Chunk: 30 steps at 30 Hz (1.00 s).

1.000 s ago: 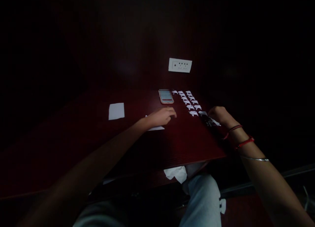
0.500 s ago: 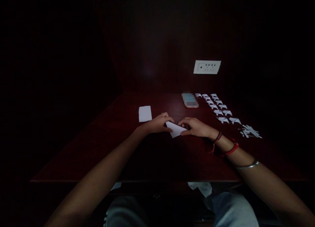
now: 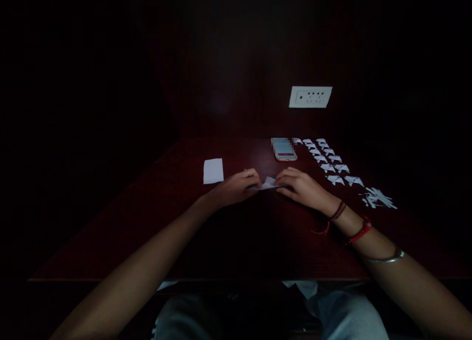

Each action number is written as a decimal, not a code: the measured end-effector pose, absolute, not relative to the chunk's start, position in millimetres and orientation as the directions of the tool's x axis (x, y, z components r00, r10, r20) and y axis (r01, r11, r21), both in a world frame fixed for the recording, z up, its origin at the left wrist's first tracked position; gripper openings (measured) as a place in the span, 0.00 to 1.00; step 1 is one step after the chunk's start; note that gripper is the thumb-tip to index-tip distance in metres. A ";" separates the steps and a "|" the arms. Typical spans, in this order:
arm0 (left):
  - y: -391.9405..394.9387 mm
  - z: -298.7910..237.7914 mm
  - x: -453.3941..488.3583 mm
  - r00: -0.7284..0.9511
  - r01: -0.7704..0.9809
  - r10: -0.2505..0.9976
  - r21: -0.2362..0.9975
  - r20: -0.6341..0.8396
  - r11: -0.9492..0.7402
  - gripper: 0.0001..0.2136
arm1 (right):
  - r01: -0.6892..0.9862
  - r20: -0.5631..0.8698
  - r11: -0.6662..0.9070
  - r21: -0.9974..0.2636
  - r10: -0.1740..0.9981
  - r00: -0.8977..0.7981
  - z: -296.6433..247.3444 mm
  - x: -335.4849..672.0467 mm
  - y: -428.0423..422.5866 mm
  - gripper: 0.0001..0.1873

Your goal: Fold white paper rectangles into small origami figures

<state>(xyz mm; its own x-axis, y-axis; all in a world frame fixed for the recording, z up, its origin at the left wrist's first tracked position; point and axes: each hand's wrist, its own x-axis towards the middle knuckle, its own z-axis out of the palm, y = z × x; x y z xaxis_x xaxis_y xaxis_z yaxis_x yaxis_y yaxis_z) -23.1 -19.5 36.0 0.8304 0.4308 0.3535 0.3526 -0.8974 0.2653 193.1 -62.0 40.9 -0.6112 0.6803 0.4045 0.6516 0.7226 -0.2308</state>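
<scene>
Both my hands meet over a small white sheet of paper (image 3: 268, 183) on the dark red table (image 3: 236, 236). My left hand (image 3: 236, 187), with a ring on one finger, pinches the paper's left side. My right hand (image 3: 304, 188) presses and grips its right side, fingers curled over it. Most of the sheet is hidden under my fingers, so only a small creased part shows between them.
A loose white paper square (image 3: 213, 171) lies left of my hands. A phone (image 3: 283, 149) sits behind them, beside two rows of several small folded paper pieces (image 3: 328, 159). Paper scraps (image 3: 379, 198) lie at the right. A white wall socket (image 3: 310, 97) is behind.
A second ago my right hand was over at the scraps; it came to the middle. Both hands took the sheet, which has gone from lying open to folded small between the fingers.
</scene>
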 end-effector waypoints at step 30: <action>-10.6 11.5 -12.4 0.642 0.535 0.746 0.591 0.180 -0.603 0.13 | 0.745 0.227 0.437 -0.504 0.899 -0.374 9.3 173.9 -47.3 0.07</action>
<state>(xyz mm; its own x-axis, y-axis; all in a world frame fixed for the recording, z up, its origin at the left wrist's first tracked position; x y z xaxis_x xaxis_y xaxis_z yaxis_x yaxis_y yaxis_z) -12.4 -10.6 11.5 0.6415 0.7457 0.1801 0.5355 -0.6034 0.5909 173.9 -47.3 9.3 -0.3737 0.8994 0.2268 0.7450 0.4367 -0.5043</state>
